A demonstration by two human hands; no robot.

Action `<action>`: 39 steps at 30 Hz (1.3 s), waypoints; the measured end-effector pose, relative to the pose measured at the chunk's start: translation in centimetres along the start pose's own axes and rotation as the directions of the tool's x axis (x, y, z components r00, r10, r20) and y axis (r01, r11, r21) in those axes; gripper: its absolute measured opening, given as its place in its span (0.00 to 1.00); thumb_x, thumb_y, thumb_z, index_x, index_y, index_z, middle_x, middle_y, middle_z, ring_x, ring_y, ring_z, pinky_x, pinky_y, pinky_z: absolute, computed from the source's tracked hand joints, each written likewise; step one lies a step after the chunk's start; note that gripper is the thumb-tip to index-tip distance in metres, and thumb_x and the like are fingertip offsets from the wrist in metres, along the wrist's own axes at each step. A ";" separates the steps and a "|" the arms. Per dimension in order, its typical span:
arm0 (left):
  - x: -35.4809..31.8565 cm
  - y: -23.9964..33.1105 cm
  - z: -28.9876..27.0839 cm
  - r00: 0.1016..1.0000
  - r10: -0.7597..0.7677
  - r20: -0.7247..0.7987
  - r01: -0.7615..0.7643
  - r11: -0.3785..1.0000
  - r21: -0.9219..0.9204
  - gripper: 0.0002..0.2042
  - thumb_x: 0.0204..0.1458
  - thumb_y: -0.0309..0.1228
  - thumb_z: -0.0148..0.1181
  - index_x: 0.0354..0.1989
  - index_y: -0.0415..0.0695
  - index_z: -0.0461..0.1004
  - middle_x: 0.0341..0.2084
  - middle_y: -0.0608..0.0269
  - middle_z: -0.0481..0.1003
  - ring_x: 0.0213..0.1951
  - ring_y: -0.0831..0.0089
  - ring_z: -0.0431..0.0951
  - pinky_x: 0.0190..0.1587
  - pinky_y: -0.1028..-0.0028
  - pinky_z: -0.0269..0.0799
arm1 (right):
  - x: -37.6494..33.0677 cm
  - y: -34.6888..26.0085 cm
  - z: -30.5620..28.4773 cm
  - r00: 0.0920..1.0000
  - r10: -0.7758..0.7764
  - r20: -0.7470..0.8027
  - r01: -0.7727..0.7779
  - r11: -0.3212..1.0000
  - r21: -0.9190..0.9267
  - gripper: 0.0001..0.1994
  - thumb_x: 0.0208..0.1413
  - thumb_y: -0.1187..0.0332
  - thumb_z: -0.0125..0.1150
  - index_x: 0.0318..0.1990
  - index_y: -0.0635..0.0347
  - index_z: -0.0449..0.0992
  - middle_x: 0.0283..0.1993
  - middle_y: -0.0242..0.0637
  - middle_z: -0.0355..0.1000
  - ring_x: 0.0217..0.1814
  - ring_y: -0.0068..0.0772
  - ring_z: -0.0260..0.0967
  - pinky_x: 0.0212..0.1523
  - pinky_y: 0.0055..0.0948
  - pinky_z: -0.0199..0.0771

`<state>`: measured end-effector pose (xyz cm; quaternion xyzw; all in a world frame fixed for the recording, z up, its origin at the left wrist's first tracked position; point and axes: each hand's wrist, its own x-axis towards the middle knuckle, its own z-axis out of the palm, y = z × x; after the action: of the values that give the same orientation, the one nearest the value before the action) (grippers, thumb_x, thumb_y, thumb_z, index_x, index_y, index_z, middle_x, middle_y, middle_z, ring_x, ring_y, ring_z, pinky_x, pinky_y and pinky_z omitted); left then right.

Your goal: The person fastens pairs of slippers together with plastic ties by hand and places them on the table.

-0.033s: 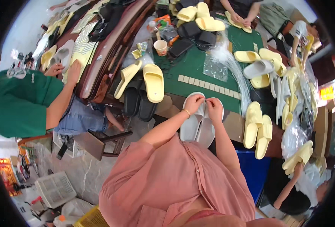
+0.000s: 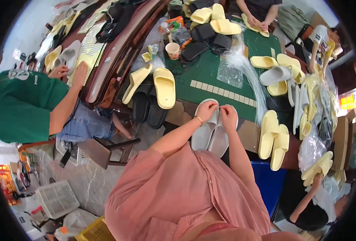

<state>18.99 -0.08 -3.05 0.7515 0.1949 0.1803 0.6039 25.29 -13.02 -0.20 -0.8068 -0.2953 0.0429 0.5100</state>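
A pair of pale grey slippers (image 2: 219,138) lies side by side at the table's near edge, straps away from me. My left hand (image 2: 207,111) is over the strap of the left slipper, its thumb and fingers pinched together at the inner edge. Over the right slipper's strap is my right hand (image 2: 228,116), also pinched, its fingertips almost meeting the left ones. Whatever lies between the fingertips is too small to make out. Beyond the hands, a row of small pale tiles (image 2: 223,93) and a bundle of clear plastic strands (image 2: 248,72) lie on the green tabletop (image 2: 194,74).
Yellow slippers (image 2: 164,88) stand to the left, with black slippers (image 2: 156,112) below them. More yellow slippers (image 2: 269,130) lie to the right. A paper cup (image 2: 172,51) stands farther back. A person in green (image 2: 21,108) and other people work around the tables.
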 end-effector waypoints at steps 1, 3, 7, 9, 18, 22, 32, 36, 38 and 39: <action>-0.1 0.2 0.0 1.000 -0.004 0.016 0.004 1.000 -0.005 0.08 0.50 0.29 0.55 0.35 0.39 0.75 0.27 0.63 0.76 0.29 0.79 0.74 0.35 0.78 0.70 | 0.1 -0.1 0.1 1.000 -0.013 -0.017 0.013 1.000 -0.002 0.04 0.46 0.75 0.56 0.30 0.63 0.75 0.28 0.40 0.69 0.29 0.34 0.68 0.31 0.29 0.68; -0.1 0.4 -0.4 1.000 -0.010 0.008 0.010 1.000 -0.001 0.08 0.50 0.29 0.55 0.35 0.39 0.75 0.27 0.63 0.76 0.29 0.79 0.74 0.35 0.78 0.70 | 0.4 -0.3 0.0 0.999 -0.027 -0.018 0.027 1.000 0.000 0.03 0.46 0.76 0.56 0.30 0.63 0.75 0.28 0.39 0.68 0.28 0.33 0.67 0.30 0.27 0.68; 0.0 0.7 -0.4 0.999 -0.020 0.028 0.022 0.997 -0.068 0.08 0.50 0.30 0.56 0.34 0.39 0.75 0.26 0.62 0.76 0.29 0.77 0.75 0.34 0.77 0.70 | 0.6 -0.2 0.2 0.999 -0.014 -0.033 0.016 0.999 0.040 0.03 0.47 0.76 0.57 0.30 0.63 0.75 0.27 0.38 0.68 0.27 0.31 0.67 0.30 0.26 0.68; -0.1 1.5 -0.4 1.000 -0.013 0.026 0.015 0.998 -0.068 0.09 0.50 0.31 0.56 0.34 0.39 0.75 0.27 0.60 0.76 0.29 0.76 0.76 0.33 0.77 0.71 | 0.5 0.7 0.3 0.999 -0.006 -0.054 0.007 1.000 0.023 0.03 0.47 0.76 0.57 0.30 0.63 0.75 0.28 0.38 0.68 0.27 0.31 0.67 0.30 0.26 0.68; -0.3 0.6 -0.7 1.000 0.007 0.009 -0.006 0.999 -0.047 0.09 0.50 0.31 0.54 0.36 0.40 0.75 0.27 0.60 0.76 0.30 0.75 0.76 0.34 0.76 0.71 | 0.2 0.5 0.6 0.999 0.022 -0.030 -0.020 0.997 0.068 0.03 0.46 0.75 0.57 0.30 0.62 0.75 0.28 0.36 0.69 0.28 0.27 0.67 0.31 0.23 0.67; -0.8 0.3 -0.9 1.000 -0.020 0.021 0.021 0.997 -0.069 0.09 0.49 0.31 0.54 0.35 0.40 0.75 0.27 0.61 0.76 0.30 0.75 0.76 0.35 0.76 0.70 | -0.1 0.1 0.5 0.999 0.025 -0.022 -0.023 0.997 0.075 0.03 0.46 0.75 0.58 0.30 0.63 0.75 0.28 0.37 0.69 0.28 0.27 0.67 0.30 0.23 0.67; -0.2 1.0 -0.2 0.999 -0.029 0.016 0.029 1.000 0.004 0.12 0.52 0.37 0.53 0.33 0.39 0.74 0.26 0.54 0.75 0.30 0.65 0.75 0.34 0.71 0.68 | 0.5 -0.8 -0.3 1.000 0.008 -0.027 -0.009 0.998 -0.057 0.06 0.49 0.69 0.56 0.29 0.63 0.75 0.25 0.43 0.69 0.28 0.38 0.68 0.29 0.32 0.67; 0.8 -0.7 -0.6 0.997 -0.036 0.064 0.041 0.995 -0.090 0.10 0.52 0.31 0.53 0.36 0.38 0.75 0.27 0.61 0.76 0.29 0.78 0.74 0.34 0.77 0.70 | 1.0 0.1 0.6 0.999 0.024 -0.030 -0.024 1.000 -0.005 0.04 0.47 0.72 0.57 0.29 0.63 0.75 0.27 0.42 0.69 0.29 0.37 0.68 0.30 0.30 0.68; 1.1 -0.8 -0.1 0.998 -0.059 0.035 0.063 0.987 -0.146 0.09 0.51 0.31 0.54 0.35 0.39 0.75 0.25 0.61 0.77 0.28 0.76 0.76 0.33 0.78 0.70 | 1.3 0.6 0.5 0.999 0.046 -0.026 -0.045 0.998 0.032 0.04 0.47 0.73 0.58 0.29 0.63 0.75 0.27 0.42 0.70 0.29 0.37 0.68 0.30 0.30 0.68; 0.9 -0.5 -0.2 0.996 -0.079 0.048 0.085 0.987 -0.137 0.09 0.51 0.31 0.54 0.35 0.39 0.75 0.25 0.62 0.77 0.28 0.77 0.76 0.34 0.78 0.70 | 1.1 0.8 0.5 0.999 0.038 -0.023 -0.038 0.999 0.016 0.03 0.46 0.75 0.57 0.30 0.63 0.75 0.28 0.40 0.70 0.28 0.33 0.68 0.30 0.27 0.68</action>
<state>19.60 0.62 -3.43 0.7026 0.1995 0.1524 0.6659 26.38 -12.31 -0.87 -0.8088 -0.2736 0.0455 0.5187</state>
